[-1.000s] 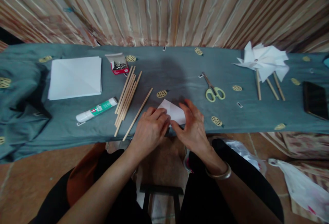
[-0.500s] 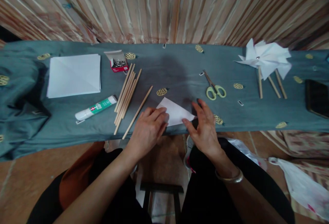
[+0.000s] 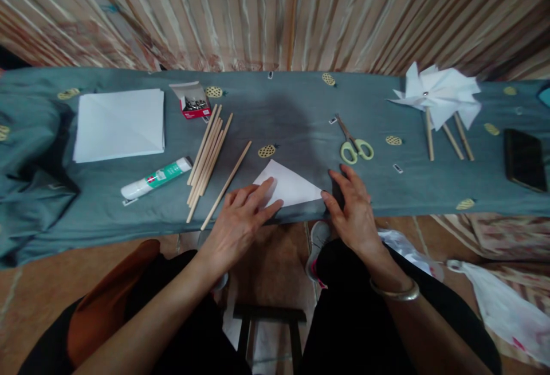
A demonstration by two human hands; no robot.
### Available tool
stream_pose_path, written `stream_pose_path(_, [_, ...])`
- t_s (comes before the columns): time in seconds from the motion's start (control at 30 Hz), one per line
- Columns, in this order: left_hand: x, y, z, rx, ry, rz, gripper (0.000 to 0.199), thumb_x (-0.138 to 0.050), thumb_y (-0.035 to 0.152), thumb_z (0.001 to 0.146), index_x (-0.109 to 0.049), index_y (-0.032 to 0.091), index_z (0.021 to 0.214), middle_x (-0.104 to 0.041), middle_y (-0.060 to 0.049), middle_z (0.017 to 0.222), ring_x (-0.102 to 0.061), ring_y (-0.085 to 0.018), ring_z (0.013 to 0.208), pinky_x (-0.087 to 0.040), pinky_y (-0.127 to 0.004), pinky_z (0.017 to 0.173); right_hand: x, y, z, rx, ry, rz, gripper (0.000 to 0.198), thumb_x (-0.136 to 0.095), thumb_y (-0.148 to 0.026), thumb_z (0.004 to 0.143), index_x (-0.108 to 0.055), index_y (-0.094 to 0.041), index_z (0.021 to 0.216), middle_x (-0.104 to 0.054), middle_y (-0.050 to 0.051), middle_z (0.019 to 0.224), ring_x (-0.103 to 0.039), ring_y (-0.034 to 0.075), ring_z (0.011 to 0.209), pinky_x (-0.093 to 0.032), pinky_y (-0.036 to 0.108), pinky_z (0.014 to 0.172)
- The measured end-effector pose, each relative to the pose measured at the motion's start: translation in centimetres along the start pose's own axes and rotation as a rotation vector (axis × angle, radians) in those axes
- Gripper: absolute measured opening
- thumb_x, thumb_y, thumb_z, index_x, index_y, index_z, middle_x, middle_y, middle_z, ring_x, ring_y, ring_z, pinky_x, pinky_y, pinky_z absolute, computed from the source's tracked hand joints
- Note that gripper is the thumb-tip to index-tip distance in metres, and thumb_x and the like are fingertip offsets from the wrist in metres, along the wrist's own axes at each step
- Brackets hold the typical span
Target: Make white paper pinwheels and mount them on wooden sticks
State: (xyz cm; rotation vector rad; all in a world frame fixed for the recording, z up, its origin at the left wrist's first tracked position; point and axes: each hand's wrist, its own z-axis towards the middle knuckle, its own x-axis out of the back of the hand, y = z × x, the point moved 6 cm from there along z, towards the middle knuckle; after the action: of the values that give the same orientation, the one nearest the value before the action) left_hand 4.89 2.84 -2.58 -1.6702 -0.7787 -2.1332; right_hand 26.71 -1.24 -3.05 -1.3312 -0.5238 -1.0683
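Observation:
A white sheet of paper folded into a triangle [image 3: 290, 185] lies flat near the front edge of the cloth-covered table. Resting on its left part is my left hand [image 3: 241, 214], fingers stretched out and the thumb apart from them. At the paper's right tip, my right hand [image 3: 353, 209] touches the point with its thumb, while its other fingers are spread on the cloth. Just left of my left hand lies a single wooden stick [image 3: 226, 185]. Green-handled scissors [image 3: 353, 144] lie beyond my right hand.
Several wooden sticks [image 3: 208, 157] lie in a bundle beside a small red box of metal pins [image 3: 194, 102]. Farther left are a paper stack [image 3: 120, 125] and a white-and-green tube [image 3: 155, 178]. White paper pinwheels [image 3: 442, 95] and a dark phone [image 3: 525, 159] are at the right.
My left hand's fingers have spread out flat on the paper. My right hand has shifted slightly right, its thumb now at the paper's tip. The whole view has shifted a little.

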Motion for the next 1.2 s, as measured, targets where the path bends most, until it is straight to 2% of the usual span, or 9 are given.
stream_pose_path(0.17, [0.3,0.6,-0.1,-0.037,-0.011,0.011,0.060,-0.048,-0.003,0.082,-0.052,0.027,0.133,-0.040,-0.013,0.151,-0.046,-0.031,0.127,-0.045,-0.046,0.092,0.0,0.0,0.0,0.013,-0.004,-0.006,0.046,-0.047,-0.039,0.093,-0.052,-0.014,0.132,-0.043,0.020,0.146,-0.039,0.032,0.137,-0.034,0.054,0.109])
stream_pose_path(0.27, [0.3,0.5,-0.2,-0.038,-0.010,-0.016,0.055,-0.048,-0.001,0.084,-0.054,0.025,0.132,-0.045,-0.012,0.148,-0.045,-0.031,0.130,-0.044,-0.046,0.095,0.0,0.1,0.1,0.024,0.001,-0.015,0.046,-0.048,-0.040,0.092,-0.052,-0.015,0.131,-0.044,0.020,0.145,-0.040,0.032,0.136,-0.035,0.054,0.109])
stream_pose_path(0.4, [0.5,-0.2,-1.1,-0.051,-0.012,-0.095,0.045,-0.044,0.008,0.090,-0.056,0.022,0.131,-0.052,-0.009,0.143,-0.042,-0.029,0.134,-0.042,-0.047,0.100,-0.1,0.3,0.1,0.017,-0.006,-0.030,0.048,-0.047,-0.043,0.092,-0.052,-0.015,0.131,-0.044,0.020,0.146,-0.040,0.034,0.136,-0.035,0.056,0.108])
stream_pose_path(0.53, [1.2,-1.6,-2.8,0.008,0.006,-0.154,0.040,-0.039,0.015,0.095,-0.057,0.021,0.130,-0.054,-0.008,0.142,-0.040,-0.027,0.137,-0.040,-0.048,0.105,0.0,0.3,0.0,0.015,-0.007,-0.027,0.048,-0.047,-0.044,0.092,-0.052,-0.016,0.131,-0.044,0.020,0.146,-0.040,0.034,0.136,-0.036,0.057,0.107])
stream_pose_path(0.8, [2.0,-2.4,-4.7,0.007,0.075,-0.182,0.036,-0.041,0.017,0.097,-0.057,0.019,0.129,-0.057,-0.008,0.138,-0.040,-0.024,0.138,-0.041,-0.045,0.109,0.0,0.3,0.1,0.010,-0.021,-0.029,0.050,-0.047,-0.046,0.092,-0.053,-0.015,0.131,-0.044,0.021,0.145,-0.041,0.036,0.135,-0.035,0.058,0.106])
stream_pose_path(0.93, [2.5,-2.6,-5.3,0.013,0.090,-0.159,0.034,-0.046,0.014,0.095,-0.059,0.017,0.126,-0.060,-0.009,0.135,-0.044,-0.024,0.136,-0.045,-0.043,0.107,0.0,0.4,0.1,0.015,-0.014,-0.032,0.053,-0.047,-0.048,0.091,-0.054,-0.013,0.130,-0.045,0.022,0.144,-0.041,0.036,0.135,-0.035,0.057,0.107])
stream_pose_path(1.2, [3.5,-2.0,-4.4,-0.044,0.232,-0.063,0.018,-0.056,0.013,0.091,-0.066,0.013,0.105,-0.071,-0.010,0.115,-0.060,-0.026,0.118,-0.054,-0.042,0.093,0.0,0.5,0.1,0.020,-0.011,-0.024,0.052,-0.047,-0.049,0.091,-0.055,-0.014,0.130,-0.045,0.021,0.144,-0.041,0.036,0.135,-0.035,0.058,0.107])
